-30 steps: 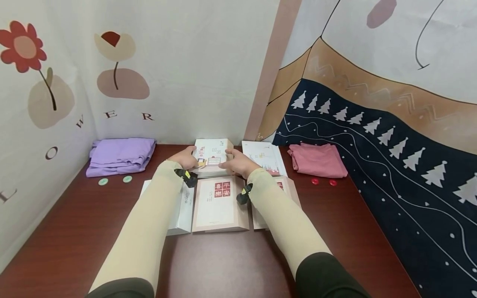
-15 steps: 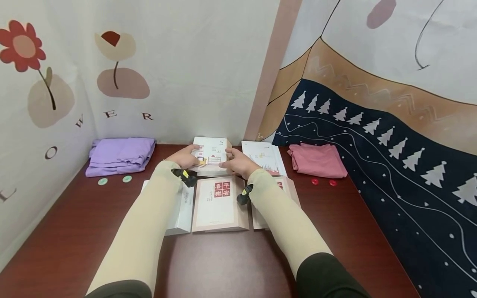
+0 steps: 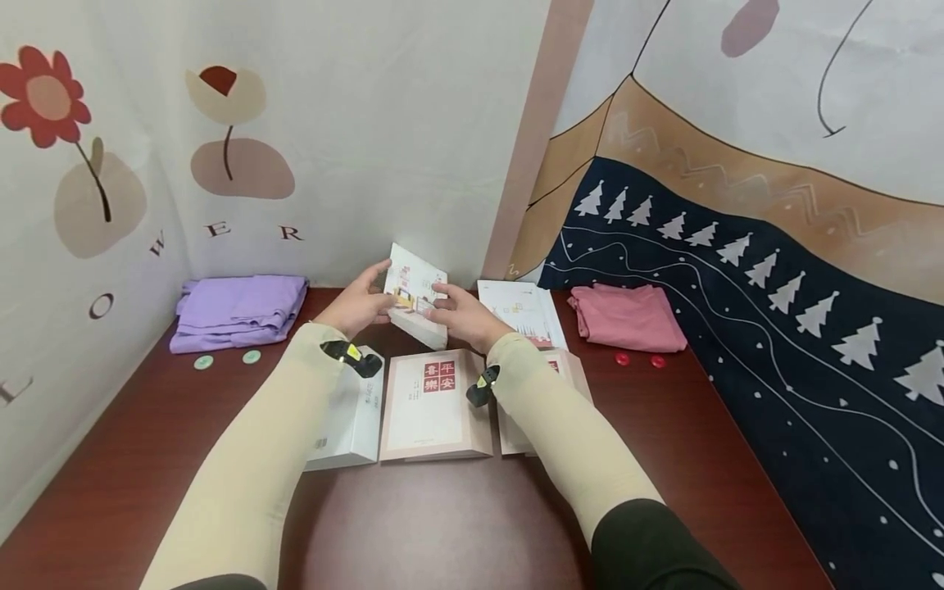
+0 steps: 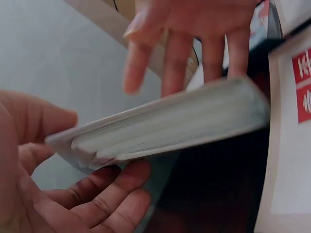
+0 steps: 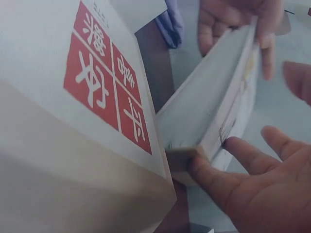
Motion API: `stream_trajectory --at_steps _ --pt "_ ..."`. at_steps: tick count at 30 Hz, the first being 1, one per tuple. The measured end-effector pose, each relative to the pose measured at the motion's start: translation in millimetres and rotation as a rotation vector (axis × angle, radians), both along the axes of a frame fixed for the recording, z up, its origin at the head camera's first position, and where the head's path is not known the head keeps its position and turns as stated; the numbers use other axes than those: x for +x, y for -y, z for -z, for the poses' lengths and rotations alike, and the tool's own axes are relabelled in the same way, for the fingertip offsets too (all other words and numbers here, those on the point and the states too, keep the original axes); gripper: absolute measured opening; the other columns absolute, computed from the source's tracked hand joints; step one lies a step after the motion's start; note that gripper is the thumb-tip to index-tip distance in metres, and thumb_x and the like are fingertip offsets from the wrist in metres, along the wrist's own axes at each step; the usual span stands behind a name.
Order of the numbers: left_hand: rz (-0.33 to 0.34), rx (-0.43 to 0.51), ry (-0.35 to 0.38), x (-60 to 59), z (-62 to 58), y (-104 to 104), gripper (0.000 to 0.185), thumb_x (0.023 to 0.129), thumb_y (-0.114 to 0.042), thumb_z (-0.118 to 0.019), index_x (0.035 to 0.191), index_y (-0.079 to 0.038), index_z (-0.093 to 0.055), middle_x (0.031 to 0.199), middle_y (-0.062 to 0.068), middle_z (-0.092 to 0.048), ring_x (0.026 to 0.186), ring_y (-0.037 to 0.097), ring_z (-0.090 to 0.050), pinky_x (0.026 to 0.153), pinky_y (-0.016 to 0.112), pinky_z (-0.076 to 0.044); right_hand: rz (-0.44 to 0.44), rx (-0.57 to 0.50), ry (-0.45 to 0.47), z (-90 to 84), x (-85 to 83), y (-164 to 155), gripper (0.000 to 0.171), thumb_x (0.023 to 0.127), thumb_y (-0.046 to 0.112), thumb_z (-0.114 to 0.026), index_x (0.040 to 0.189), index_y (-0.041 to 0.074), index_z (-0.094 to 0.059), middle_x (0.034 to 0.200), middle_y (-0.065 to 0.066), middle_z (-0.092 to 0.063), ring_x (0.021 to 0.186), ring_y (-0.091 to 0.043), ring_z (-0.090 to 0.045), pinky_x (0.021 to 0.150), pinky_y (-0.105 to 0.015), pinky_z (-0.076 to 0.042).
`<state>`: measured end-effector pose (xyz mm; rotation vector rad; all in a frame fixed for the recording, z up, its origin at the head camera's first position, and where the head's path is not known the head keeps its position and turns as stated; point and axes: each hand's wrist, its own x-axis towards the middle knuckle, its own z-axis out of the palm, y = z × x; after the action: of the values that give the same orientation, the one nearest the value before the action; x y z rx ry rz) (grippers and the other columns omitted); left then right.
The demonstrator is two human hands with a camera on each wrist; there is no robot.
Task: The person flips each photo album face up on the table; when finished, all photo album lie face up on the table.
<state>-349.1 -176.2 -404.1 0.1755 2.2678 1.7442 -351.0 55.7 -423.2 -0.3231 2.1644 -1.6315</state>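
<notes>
A thick white book (image 3: 417, 295) with a yellow and red printed cover is lifted and tilted, its page edges (image 4: 170, 126) showing in the left wrist view. My left hand (image 3: 359, 303) grips one end, thumb on one cover and fingers on the other. At the opposite end, my right hand (image 3: 468, 318) touches the book with extended fingers (image 5: 218, 179), its thumb apart from the cover. Just below the raised book lies a beige book (image 3: 435, 418) with a red character square. White (image 3: 354, 426) and beige (image 3: 583, 381) books flank it, partly hidden by my arms.
Behind my right hand lies another white book (image 3: 519, 307). Folded purple cloth (image 3: 239, 311) with two green buttons (image 3: 227, 360) sits left; folded pink cloth (image 3: 627, 315) with two red buttons (image 3: 640, 360) sits right. Printed curtains (image 3: 354, 164) rise behind the table.
The white book has gone from lying flat at the back to raised and tilted, its left end higher. My left hand has risen with it; my right hand has stayed nearly in place.
</notes>
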Motion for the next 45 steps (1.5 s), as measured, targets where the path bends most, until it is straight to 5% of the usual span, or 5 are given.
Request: stream_trajectory --at_steps 9,15,22,29,45 --pt "0.141 0.107 -0.060 10.3 -4.8 -7.1 0.072 0.114 -0.015 -0.044 0.172 -0.025 -0.002 0.166 0.028 -0.033 0.143 0.047 -0.048 0.121 0.064 -0.033 0.006 -0.144 0.017 -3.9 0.4 3.2 0.071 0.109 0.040 -0.056 0.170 0.033 -0.020 0.163 -0.018 -0.042 0.146 -0.035 -0.050 0.119 -0.056 -0.041" --pt "0.223 0.025 -0.045 7.2 8.5 -15.7 0.073 0.112 -0.009 -0.045 0.172 -0.021 -0.005 0.165 0.026 -0.039 0.150 0.043 -0.041 0.121 0.060 -0.035 0.062 -0.132 -0.032 -1.9 0.9 7.7 0.079 0.107 0.020 -0.064 0.170 0.034 -0.018 0.159 -0.020 -0.045 0.131 -0.032 -0.063 0.106 -0.047 -0.055" --pt "0.205 -0.196 -0.054 -0.8 17.3 -12.3 0.074 0.111 -0.010 -0.046 0.171 -0.016 -0.005 0.163 0.026 -0.042 0.151 0.042 -0.041 0.122 0.056 -0.036 0.095 0.158 -0.118 2.3 0.2 4.3 0.067 0.097 0.004 -0.067 0.160 0.012 -0.046 0.159 -0.016 -0.050 0.122 -0.026 -0.064 0.098 -0.037 -0.059" --pt "0.172 -0.474 -0.091 -10.8 25.6 5.7 0.073 0.107 -0.009 -0.045 0.169 -0.005 -0.008 0.163 0.031 -0.038 0.151 0.044 -0.039 0.123 0.056 -0.034 0.177 0.355 -0.180 2.6 -1.8 1.8 0.082 0.091 -0.002 -0.065 0.165 0.016 -0.036 0.166 -0.017 -0.040 0.143 -0.031 -0.049 0.121 -0.046 -0.039" --pt "0.103 -0.419 -0.116 2.3 22.5 23.8 0.070 0.109 -0.008 -0.045 0.169 -0.005 -0.009 0.165 0.034 -0.030 0.153 0.048 -0.034 0.122 0.059 -0.036 0.168 0.186 -0.081 11.8 -10.3 -6.6 0.079 0.100 0.030 -0.071 0.166 0.016 -0.032 0.171 -0.017 -0.032 0.158 -0.036 -0.031 0.128 -0.052 -0.028"
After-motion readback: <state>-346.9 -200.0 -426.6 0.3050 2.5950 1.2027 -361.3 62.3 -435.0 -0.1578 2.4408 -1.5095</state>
